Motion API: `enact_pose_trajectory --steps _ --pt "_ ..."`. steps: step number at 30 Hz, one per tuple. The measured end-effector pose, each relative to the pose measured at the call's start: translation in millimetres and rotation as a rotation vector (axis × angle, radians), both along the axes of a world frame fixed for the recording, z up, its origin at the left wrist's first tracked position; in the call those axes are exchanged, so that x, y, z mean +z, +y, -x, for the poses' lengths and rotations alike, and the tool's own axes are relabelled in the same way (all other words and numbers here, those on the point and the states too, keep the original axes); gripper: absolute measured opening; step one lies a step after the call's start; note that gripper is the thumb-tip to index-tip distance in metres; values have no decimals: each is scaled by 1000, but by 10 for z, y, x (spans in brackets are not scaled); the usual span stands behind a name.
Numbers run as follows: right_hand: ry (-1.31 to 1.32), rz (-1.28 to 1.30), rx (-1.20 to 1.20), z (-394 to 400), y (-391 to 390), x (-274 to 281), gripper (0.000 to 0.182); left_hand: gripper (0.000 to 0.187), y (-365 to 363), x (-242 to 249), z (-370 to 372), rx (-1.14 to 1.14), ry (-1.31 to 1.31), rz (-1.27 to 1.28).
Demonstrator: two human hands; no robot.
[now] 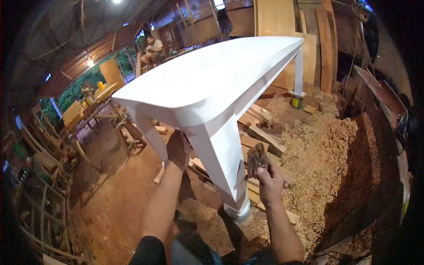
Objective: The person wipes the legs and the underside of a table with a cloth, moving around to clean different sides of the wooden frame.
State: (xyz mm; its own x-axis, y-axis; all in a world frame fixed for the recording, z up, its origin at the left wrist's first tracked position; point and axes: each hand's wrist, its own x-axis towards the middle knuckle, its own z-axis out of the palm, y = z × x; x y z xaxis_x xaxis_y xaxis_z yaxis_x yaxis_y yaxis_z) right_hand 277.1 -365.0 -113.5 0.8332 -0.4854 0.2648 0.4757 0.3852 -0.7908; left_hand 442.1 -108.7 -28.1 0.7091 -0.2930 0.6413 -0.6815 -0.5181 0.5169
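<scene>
A white-painted table [212, 70] with a rounded front corner stands before me, its thick near leg [225, 154] between my two hands. To the left of that leg, my left hand [178, 151] is raised in shadow under the tabletop's edge, fingers pointing up close to the leg's side. My right hand [270, 180], on the other side of the leg, grips a crumpled dark brown rag [256, 161], with the thumb pressed against it. The near leg's foot rests on a round can-like support [238, 214].
Wood offcuts [263, 134] lie beneath the table, and a heap of shavings [327, 150] spreads at right. Another leg stands on a green can [297, 102]. Tall boards [324, 53] lean at the back. A person [153, 49] sits behind, near a cluttered workbench [84, 108].
</scene>
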Motion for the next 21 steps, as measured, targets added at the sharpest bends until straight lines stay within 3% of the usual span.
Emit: enact_pose_trajectory --steps 2,5,7,9,11,13,17,20,21 --pt "-33 185 -126 -104 74 292 41 32 -4 -100 -19 -307 567 750" --pt "-246 601 -444 -222 138 803 41 34 121 -308 125 -121 778 846" --pt "-374 682 -544 -337 168 989 41 30 477 -933 37 -145 766 733" --pt "-454 730 -597 -379 198 1139 42 30 772 -1659 -65 -67 544 525" --pt "-481 738 -603 -354 225 1275 42 30 756 -1445 441 63 833 397" --pt "-510 768 -623 -393 228 1351 43 20 967 -1784 603 67 778 263" --pt "-545 820 -610 -415 240 1432 44 22 1338 -2349 1070 144 687 69" --pt "-535 905 -580 -433 237 1486 42 24 1645 -2828 1174 207 938 184" --pt "-543 901 -584 -417 229 1510 42 25 1819 -3106 1146 218 853 144"
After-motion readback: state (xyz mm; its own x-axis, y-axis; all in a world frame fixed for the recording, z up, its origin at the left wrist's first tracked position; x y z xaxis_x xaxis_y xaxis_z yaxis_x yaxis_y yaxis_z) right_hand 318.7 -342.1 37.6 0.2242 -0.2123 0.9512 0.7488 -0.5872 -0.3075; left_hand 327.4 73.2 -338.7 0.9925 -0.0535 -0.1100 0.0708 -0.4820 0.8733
